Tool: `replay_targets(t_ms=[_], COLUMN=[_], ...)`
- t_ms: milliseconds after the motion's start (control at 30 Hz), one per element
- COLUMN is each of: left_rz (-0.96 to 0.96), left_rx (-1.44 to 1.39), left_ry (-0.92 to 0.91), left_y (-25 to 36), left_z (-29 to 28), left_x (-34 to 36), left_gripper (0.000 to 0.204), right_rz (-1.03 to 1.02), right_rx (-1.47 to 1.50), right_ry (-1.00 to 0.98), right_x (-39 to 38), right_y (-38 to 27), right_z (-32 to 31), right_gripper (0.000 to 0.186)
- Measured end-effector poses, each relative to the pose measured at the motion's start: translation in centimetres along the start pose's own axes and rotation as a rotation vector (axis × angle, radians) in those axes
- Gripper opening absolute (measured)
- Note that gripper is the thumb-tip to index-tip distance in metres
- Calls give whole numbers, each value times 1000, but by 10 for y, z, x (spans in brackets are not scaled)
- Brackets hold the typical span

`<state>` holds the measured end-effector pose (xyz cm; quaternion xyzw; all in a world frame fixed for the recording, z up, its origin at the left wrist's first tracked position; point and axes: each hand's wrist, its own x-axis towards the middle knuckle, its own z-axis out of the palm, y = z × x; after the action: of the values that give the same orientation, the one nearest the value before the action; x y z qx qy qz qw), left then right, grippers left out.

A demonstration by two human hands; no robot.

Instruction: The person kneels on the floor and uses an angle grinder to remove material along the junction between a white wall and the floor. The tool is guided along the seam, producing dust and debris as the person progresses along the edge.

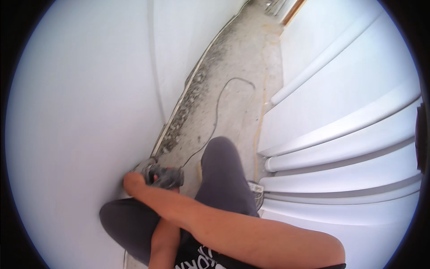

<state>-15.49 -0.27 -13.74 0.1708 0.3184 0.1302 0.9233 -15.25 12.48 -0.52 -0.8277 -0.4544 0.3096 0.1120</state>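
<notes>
A dark grey corded power tool (169, 178) is held low against the foot of the left wall; its exact kind and working end are not clear. My right arm crosses over my left one, and my right hand (134, 183) is closed round the tool's front end, close to the wall. Beneath that forearm, my left hand (174, 190) grips the tool's body from below, mostly hidden by it. Broken rubble (178, 119) lies in a strip along the wall's base, starting just beyond the tool.
A grey cord (217, 114) runs from the tool and loops over the concrete floor (239, 58). Long white panels or tubes (340, 130) line the right side. A coiled cable with a white box (256, 188) lies beside my knee (221, 161). The passage narrows toward the far end.
</notes>
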Motion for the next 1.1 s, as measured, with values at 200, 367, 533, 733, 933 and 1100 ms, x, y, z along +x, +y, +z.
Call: replay_targets(t_ms=[200,367,533,733,933,1100], left_rz=[-28,-42,-43,-24,27,53], left_rx=[-13,-22,-37,-94,-137,13], left_ry=[-4,-6,-7,-21,-30,0], left_y=[-9,-12,-10,-15,-24,-5], left_z=[2,-4,-9,-26,-3,69], left_x=[11,19,18,14,25,11], left_gripper=[56,57,57,58,58,67], right_rz=[-73,-75,-22,-5,23,71], right_rx=[-148,-222,-133,-114,-121,-10], right_ry=[11,-20,-26,-15,-80,105], right_x=[3,14,5,-3,-22,-47], right_y=[8,15,21,41,57,110], right_z=[10,10,7,-5,-35,-136], right_gripper=[14,16,21,16,22,42])
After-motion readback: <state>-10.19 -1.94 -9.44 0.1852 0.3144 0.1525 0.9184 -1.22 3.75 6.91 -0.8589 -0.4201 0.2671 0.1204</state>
